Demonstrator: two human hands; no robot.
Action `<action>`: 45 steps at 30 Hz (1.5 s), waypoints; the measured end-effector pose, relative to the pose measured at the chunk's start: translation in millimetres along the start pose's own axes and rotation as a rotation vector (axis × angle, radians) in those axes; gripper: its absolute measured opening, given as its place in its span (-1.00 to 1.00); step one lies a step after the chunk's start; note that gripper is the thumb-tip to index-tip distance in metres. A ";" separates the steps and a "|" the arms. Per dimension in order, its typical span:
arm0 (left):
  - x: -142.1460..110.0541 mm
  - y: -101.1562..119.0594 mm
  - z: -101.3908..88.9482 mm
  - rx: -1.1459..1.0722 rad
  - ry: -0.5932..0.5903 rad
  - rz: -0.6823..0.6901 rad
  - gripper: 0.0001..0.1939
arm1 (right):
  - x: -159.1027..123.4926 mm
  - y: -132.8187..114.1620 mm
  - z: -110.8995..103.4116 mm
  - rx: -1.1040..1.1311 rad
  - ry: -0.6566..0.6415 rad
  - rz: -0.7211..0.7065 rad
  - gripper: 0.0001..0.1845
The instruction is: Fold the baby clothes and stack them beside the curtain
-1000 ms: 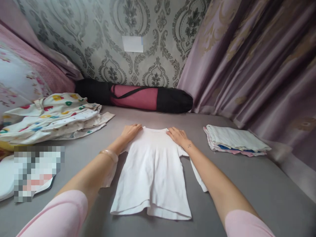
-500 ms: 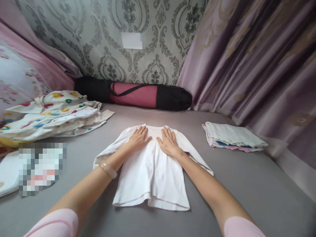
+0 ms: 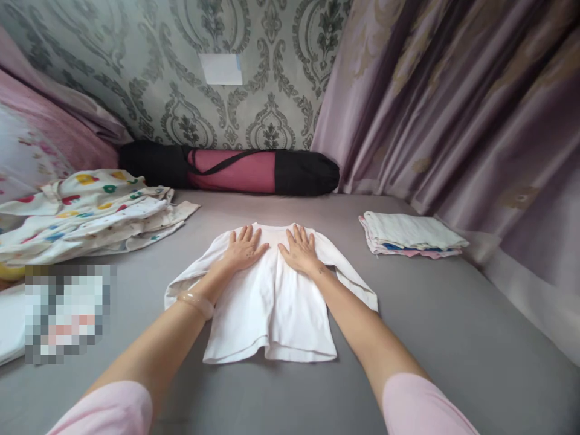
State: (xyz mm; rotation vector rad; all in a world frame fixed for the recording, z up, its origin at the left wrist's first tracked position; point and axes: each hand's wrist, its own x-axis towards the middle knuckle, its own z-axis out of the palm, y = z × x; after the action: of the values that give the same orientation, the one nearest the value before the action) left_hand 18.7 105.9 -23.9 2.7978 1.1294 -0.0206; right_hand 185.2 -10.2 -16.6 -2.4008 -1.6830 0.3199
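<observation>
A small white long-sleeved shirt (image 3: 272, 302) lies spread on the grey sheet, collar away from me and hem toward me. My left hand (image 3: 244, 248) rests flat on its upper left part near the shoulder, fingers spread. Across the chest from it, my right hand (image 3: 299, 249) lies flat on the upper right, fingers also apart. Both forearms cross over the shirt's sides and partly cover the sleeves. A soft fold runs down the middle of the cloth between my hands.
To the right sits a folded stack of clothes (image 3: 414, 232). Loose patterned clothes (image 3: 104, 211) are heaped at the left, above a white item (image 3: 16, 317) beside a blurred patch. A long black and maroon bag (image 3: 231, 171) lies against the wall; curtains (image 3: 408, 103) hang at the right.
My view has turned slightly, so the surroundings sit a little further left. Both hands stay flat on the shirt in nearly the same places.
</observation>
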 end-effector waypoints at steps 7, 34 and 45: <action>3.6 -0.5 -0.9 0.007 -0.038 0.002 -0.20 | -12.1 38.4 -47.4 0.361 0.189 0.059 -0.45; 38.5 142.8 13.0 -0.174 0.181 0.358 -0.56 | -131.4 138.6 -105.8 0.195 -0.222 0.400 -0.78; 35.8 149.3 32.6 -0.166 0.204 0.287 -0.47 | -143.2 138.5 -131.5 0.171 -0.214 0.409 -0.58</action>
State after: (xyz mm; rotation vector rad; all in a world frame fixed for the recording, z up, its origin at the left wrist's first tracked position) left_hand 149.0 20.3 -42.0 2.8278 0.7143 0.3749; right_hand 299.7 -195.9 80.3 -2.6360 -1.1609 0.7726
